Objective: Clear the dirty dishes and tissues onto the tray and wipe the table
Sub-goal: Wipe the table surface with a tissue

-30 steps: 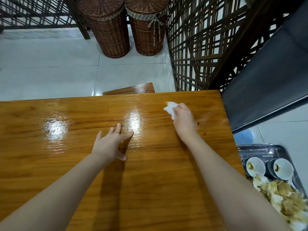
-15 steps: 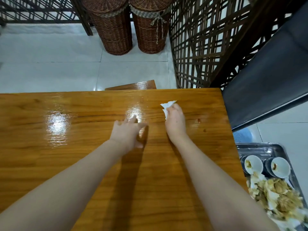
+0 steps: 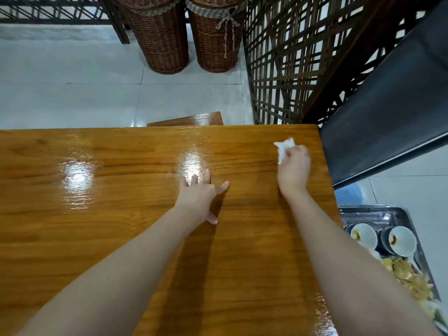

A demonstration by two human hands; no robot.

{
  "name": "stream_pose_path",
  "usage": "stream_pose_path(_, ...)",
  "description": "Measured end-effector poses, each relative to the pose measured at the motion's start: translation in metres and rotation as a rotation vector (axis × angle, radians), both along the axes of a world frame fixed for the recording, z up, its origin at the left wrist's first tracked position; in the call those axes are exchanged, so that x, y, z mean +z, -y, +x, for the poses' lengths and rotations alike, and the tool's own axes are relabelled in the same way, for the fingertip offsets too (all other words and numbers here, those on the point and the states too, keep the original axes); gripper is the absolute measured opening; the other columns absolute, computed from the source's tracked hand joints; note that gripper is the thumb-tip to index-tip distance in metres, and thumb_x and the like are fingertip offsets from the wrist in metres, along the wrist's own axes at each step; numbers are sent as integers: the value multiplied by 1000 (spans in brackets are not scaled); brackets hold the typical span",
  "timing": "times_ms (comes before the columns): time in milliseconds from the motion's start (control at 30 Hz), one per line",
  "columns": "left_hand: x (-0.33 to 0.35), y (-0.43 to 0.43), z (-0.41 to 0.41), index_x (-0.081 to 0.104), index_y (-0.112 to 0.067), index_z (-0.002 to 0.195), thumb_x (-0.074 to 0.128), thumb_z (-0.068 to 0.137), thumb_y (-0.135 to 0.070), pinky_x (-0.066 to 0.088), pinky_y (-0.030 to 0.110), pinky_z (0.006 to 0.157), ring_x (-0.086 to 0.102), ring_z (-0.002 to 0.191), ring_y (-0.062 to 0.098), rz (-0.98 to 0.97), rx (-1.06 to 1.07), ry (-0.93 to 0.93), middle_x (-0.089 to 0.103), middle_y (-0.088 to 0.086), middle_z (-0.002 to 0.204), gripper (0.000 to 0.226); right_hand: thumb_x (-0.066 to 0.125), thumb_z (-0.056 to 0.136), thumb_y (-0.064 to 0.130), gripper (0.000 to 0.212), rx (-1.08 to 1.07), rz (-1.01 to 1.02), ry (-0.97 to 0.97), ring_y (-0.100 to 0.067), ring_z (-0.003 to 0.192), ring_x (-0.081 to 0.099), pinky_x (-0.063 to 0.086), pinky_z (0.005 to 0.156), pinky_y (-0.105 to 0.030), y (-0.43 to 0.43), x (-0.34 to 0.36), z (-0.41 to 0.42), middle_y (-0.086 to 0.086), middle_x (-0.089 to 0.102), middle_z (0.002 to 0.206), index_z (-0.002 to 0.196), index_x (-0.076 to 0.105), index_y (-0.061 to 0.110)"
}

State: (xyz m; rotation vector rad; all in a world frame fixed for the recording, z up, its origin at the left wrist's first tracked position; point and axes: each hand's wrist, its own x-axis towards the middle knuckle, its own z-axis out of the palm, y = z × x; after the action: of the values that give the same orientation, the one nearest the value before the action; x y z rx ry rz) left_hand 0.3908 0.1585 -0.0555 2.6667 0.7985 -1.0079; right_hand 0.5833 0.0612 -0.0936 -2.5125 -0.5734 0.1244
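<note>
R hand (image 3: 294,170) fingers curled round white tissue (image 3: 284,148) near table (image 3: 97,238) far-right corner; tissue pokes out past fingertips. L hand (image 3: 198,197) flat mid-table, fingers spread.

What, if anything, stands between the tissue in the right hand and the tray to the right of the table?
Nothing visible does. The right hand grips the tissue near the far right corner of the table; only bare wood lies between it and the tray.

my left hand (image 3: 197,200) lies mid the glossy wooden tabletop (image 3: 97,238); my right hand (image 3: 294,170) grips a crumpled white tissue (image 3: 282,147) near its far right corner; a rectangular steel tray (image 3: 388,212) sits off its right edge.
</note>
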Motion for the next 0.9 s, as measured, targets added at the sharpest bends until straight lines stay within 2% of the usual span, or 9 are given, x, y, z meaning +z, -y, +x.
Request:
stream_pose_path(67,1,0,0,3,-44,150,75,76,-46,7,61,113,7,145,42,1,-3,-5,-3,14,160,103,47,89,-6,30,140,-1,-15,-24,103,53,43,85,-28,-16,-6,-32,-11,54,116,114,63,0)
stream_pose_path(167,3,1,1,5,-45,150,75,75,-45,8,61,113,8,145,42,4,1,-11,-1,13,160,102,47,90,-8,37,321,-6,-13,-22,112,49,41,94,-28,-25,-8,-63,-9,53,120,124,57,2)
stream_pose_path(300,2,0,2,4,-45,150,75,75,-47,8,61,113,9,145,42,13,-5,-14,-1,13,160,103,48,93,-2,24,424,-55,-21,-22,100,53,48,86,-35,-2,-4,-46,-9,54,109,111,64,0)
stream_pose_path(367,2,0,2,4,-45,150,76,73,-48,9,61,112,10,145,42,15,-8,-12,-1,13,160,105,48,93,0,21,373,-24,-7,-23,94,54,48,84,-37,21,-5,-29,-11,56,103,103,66,-3)
stream_pose_path(400,2,0,2,4,-45,150,76,73,-48,9,61,112,10,145,42,19,-10,-11,-1,13,160,105,48,93,-1,21,316,3,1,-24,93,55,48,83,-33,34,-4,-20,-12,57,102,102,67,-4)
stream_pose_path(500,1,1,2,3,-44,150,76,73,-48,10,61,112,11,145,42,33,-12,-15,-1,13,160,106,51,92,-1,23,125,28,16,-25,96,57,40,83,-21,63,0,-2,-13,59,107,109,66,-4)
stream_pose_path(633,1,1,3,5,-43,150,77,72,-47,12,60,113,13,144,43,33,-8,-8,1,14,160,106,52,90,-3,25,9,44,8,-25,100,56,38,84,-18,58,-2,-8,-14,59,112,111,65,-4)
stream_pose_path(767,2,2,3,6,-43,150,77,71,-47,12,60,113,14,144,42,42,-8,-8,2,14,160,106,54,87,-7,21,181,67,19,-27,96,58,47,84,-28,49,-10,-53,-15,61,106,103,67,-6)
stream_pose_path(900,3,3,3,7,-42,150,77,71,-46,10,60,113,13,144,42,36,-8,-2,2,14,160,105,56,89,-3,21,365,47,41,-26,97,59,47,84,-27,58,-15,-77,-13,62,101,106,67,-5)
